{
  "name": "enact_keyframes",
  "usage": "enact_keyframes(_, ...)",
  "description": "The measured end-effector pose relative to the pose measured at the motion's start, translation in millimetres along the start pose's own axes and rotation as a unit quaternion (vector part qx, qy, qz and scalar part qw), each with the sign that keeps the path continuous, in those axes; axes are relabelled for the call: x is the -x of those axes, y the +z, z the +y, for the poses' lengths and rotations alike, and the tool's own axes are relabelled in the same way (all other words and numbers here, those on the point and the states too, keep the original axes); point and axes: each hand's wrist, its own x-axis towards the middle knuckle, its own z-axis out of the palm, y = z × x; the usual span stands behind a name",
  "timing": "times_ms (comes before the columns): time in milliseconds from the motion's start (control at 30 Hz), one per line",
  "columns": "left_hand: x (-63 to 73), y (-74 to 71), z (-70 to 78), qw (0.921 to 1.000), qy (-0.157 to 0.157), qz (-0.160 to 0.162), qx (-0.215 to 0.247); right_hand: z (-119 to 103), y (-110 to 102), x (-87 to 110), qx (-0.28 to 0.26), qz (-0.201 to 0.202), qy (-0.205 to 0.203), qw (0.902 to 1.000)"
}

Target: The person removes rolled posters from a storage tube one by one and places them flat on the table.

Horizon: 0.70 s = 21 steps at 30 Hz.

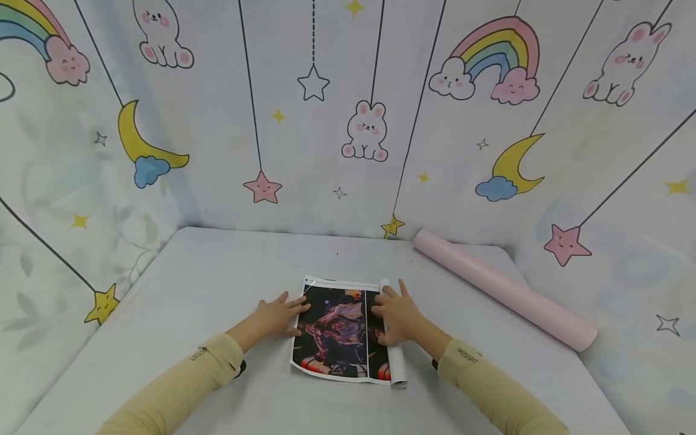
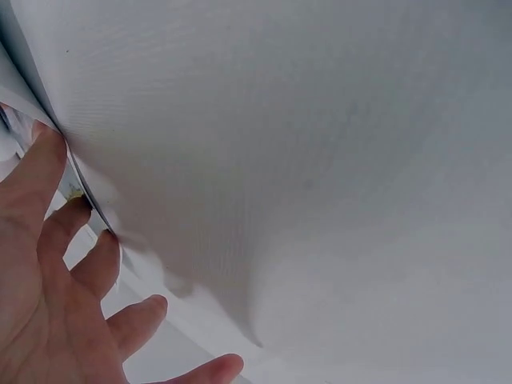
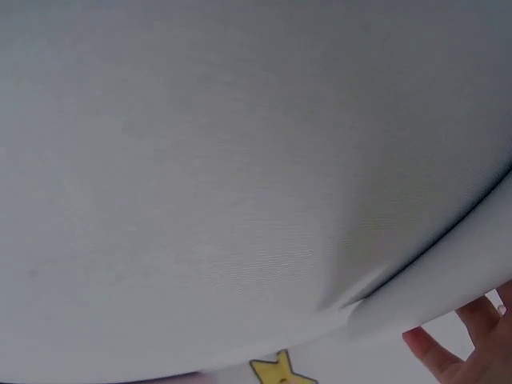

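A glossy printed sheet (image 1: 337, 329), dark with a colourful picture and a white border, lies partly unrolled on the white table. Its right side is still curled into a narrow white roll (image 1: 398, 368). My left hand (image 1: 275, 317) rests at the sheet's left edge with fingers spread, a few fingertips over the print. On the other side, my right hand (image 1: 399, 317) lies across the rolled part, fingertips touching the picture. The left wrist view has the left hand (image 2: 56, 296) along the paper's edge; only some fingers of the right hand (image 3: 480, 344) show in the right wrist view.
A long pale pink roll (image 1: 505, 290) lies slantwise on the right side of the white table (image 1: 234, 266). Behind and beside the table hang white walls (image 1: 212, 121) printed with rabbits, stars, moons and rainbows.
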Motion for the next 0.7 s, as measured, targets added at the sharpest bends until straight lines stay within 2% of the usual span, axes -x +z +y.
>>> enact_keyframes(367, 1.8, 0.9, -5.1, 1.0, -0.004, -0.007, 0.001, 13.7, 7.1, 17.1, -0.018, 0.014, -0.001, 0.9997)
enact_keyframes(700, 9.4, 2.8, -18.8, 1.0, -0.003, -0.002, 0.001, 27.9, 9.4, 33.8, -0.057, 0.025, 0.006, 0.998)
